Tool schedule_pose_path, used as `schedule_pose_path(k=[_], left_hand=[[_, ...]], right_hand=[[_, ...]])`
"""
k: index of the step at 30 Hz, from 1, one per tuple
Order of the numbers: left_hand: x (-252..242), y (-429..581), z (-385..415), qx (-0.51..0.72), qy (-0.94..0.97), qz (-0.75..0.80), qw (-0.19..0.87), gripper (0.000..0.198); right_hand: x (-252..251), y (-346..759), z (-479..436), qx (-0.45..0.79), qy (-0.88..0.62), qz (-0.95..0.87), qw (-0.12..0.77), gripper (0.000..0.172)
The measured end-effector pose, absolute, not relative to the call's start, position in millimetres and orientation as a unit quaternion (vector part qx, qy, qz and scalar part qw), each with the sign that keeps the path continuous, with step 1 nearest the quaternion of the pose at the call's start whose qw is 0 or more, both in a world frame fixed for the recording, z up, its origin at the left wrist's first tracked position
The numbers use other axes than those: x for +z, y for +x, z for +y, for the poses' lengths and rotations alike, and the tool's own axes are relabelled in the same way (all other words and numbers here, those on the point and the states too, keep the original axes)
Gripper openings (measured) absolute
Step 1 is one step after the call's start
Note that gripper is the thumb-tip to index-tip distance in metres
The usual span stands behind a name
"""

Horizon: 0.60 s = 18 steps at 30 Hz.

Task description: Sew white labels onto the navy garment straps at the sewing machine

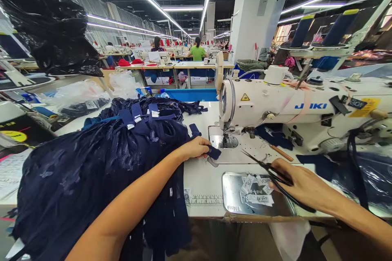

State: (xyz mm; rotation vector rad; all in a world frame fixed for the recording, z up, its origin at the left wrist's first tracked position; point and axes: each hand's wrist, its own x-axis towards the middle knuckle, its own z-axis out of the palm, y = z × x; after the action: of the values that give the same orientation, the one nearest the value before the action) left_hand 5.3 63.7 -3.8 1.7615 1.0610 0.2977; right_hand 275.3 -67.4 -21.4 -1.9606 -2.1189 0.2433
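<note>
My left hand (196, 148) pinches a small navy fabric piece (213, 152) on the white table, just left of the sewing machine's needle plate (226, 142). A large heap of navy lace garments (101, 159) lies under my left forearm. My right hand (301, 185) grips black thread scissors (263, 166), their blades pointing left toward the needle. It hovers over a metal tray (234, 193) holding several small white labels (256, 191). The white Juki sewing machine (294, 106) stands behind both hands.
A brown pencil-like stick (281, 153) lies near the machine base. Blue thread cones (338, 28) stand on a rack at right. Black plastic bags (45, 24) hang at upper left. People sit at sewing tables (196, 65) farther back beside a white pillar (254, 12).
</note>
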Motion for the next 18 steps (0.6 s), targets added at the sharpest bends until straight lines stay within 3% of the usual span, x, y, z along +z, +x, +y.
schedule_pose_path(k=[9, 14, 18], left_hand=[[-9.5, 0.1, 65.1, 0.110, 0.752, 0.420, 0.496, 0.014], [-9.9, -0.4, 65.7, 0.104, 0.762, 0.411, 0.489, 0.017], [-10.4, -0.3, 65.2, 0.114, 0.762, 0.409, 0.489, 0.017]], right_hand=[[-2.0, 226.0, -27.3, 0.072, -0.615, -0.785, 0.016, 0.036], [-2.9, 219.2, -25.7, 0.097, -0.597, -0.796, 0.034, 0.028], [-13.4, 217.7, -23.1, 0.172, -0.586, -0.785, 0.103, 0.023]])
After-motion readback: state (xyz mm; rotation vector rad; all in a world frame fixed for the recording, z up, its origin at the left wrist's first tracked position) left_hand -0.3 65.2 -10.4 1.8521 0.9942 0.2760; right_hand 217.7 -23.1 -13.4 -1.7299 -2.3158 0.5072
